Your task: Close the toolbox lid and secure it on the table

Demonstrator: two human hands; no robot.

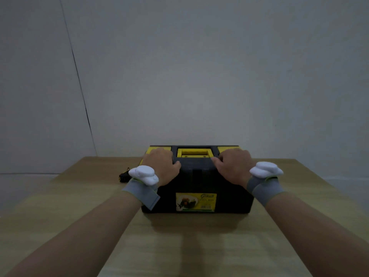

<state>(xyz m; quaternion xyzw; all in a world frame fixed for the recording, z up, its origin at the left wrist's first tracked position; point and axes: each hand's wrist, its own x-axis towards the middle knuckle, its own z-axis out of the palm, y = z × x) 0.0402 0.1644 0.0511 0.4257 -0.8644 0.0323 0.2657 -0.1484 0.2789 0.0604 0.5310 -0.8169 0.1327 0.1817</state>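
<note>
Toolbox (196, 188) shut, hands atop lid (196, 166)

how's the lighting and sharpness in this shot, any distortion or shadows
Head view: dim and flat, no glare; the toolbox casts a soft shadow toward the camera on the table. Wide-angle stretch makes the forearms balloon at the lower corners. The left hand and right hand look slightly soft, and the yellow label's small print is unreadable.
</note>
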